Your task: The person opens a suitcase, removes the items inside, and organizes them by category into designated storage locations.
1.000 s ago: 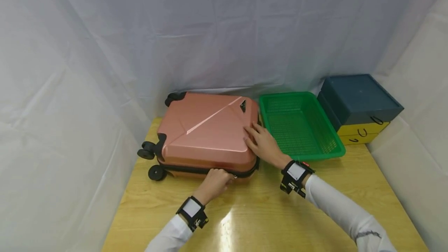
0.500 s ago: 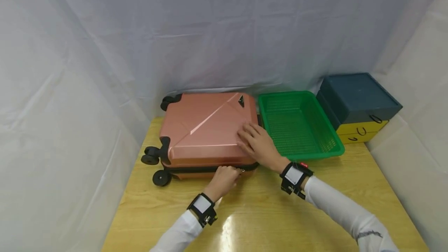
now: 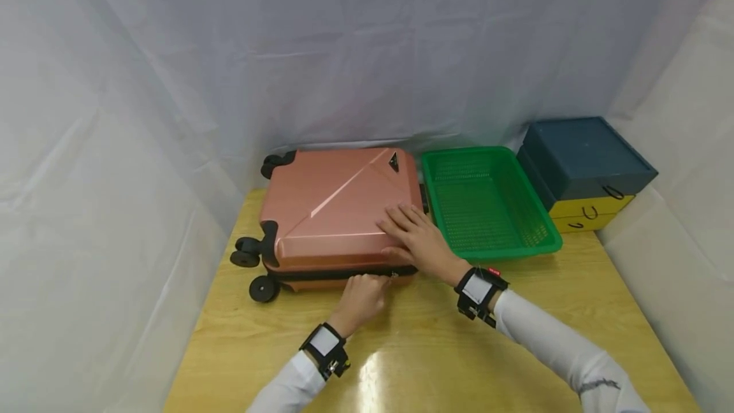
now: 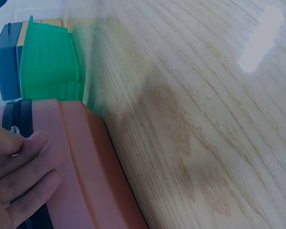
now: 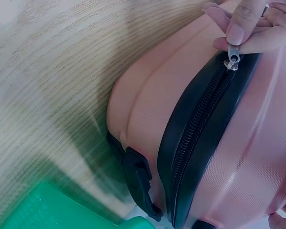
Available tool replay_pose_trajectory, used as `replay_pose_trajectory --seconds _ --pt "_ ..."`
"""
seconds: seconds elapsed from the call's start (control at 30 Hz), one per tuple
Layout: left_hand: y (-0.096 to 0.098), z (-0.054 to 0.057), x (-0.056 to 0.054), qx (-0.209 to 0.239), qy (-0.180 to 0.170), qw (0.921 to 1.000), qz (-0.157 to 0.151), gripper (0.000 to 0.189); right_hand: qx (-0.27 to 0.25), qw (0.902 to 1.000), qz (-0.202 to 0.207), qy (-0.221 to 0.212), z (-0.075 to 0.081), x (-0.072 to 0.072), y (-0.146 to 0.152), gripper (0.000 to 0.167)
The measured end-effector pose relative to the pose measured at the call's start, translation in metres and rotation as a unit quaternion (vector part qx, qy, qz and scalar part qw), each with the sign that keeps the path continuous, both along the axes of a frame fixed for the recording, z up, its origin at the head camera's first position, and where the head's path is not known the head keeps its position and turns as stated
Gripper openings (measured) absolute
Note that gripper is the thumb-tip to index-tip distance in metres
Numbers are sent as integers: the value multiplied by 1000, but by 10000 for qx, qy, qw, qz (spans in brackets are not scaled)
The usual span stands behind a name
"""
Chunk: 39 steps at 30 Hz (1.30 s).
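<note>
A rose-gold hard-shell suitcase lies flat on the wooden table, its black wheels pointing left. Along its front side runs a black zipper. My left hand is at that front side, near the right corner, pinching the metal zipper pull between thumb and forefinger. In the left wrist view the other fingers lie loosely bent beside the zipper band. My right hand rests on the lid's front right corner with fingers spread. Only its fingertips show at the lower right of the right wrist view.
Just right of the suitcase stands a green plastic basket. Beyond it is a drawer box with a dark blue top and yellow drawers. White sheeting encloses the table at the back and sides.
The suitcase has turned slightly, its front side shifting. My left hand and the zipper pull have moved a little right along the front. My right hand has slid left, farther onto the lid.
</note>
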<state>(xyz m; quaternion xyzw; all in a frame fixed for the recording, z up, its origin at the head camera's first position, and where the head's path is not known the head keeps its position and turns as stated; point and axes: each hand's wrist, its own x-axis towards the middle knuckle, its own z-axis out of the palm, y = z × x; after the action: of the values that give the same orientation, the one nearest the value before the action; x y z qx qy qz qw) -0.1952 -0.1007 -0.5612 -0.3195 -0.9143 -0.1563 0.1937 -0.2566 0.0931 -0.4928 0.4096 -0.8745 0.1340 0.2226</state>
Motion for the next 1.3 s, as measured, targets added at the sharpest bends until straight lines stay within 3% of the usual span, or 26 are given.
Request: replay_pose_trajectory --seconds 0.3,0.53,0.73,1.0,1.3 --pt "-20 3 -3 143 102 9998 70 19 56 9999 -35 105 1 0 1 65" --pt "-41 1 2 389 143 9988 244 10 297 9990 -166 284 -2 0 3 64" --pt "-58 1 5 488 188 9975 485 6 187 9990 -186 364 -3 1 4 61" --pt "-73 1 7 427 254 9963 697 5 523 9976 -327 328 -6 1 6 78" --pt "-97 -2 12 580 395 9916 1088 3 530 9968 -180 574 -3 -1 9 77"
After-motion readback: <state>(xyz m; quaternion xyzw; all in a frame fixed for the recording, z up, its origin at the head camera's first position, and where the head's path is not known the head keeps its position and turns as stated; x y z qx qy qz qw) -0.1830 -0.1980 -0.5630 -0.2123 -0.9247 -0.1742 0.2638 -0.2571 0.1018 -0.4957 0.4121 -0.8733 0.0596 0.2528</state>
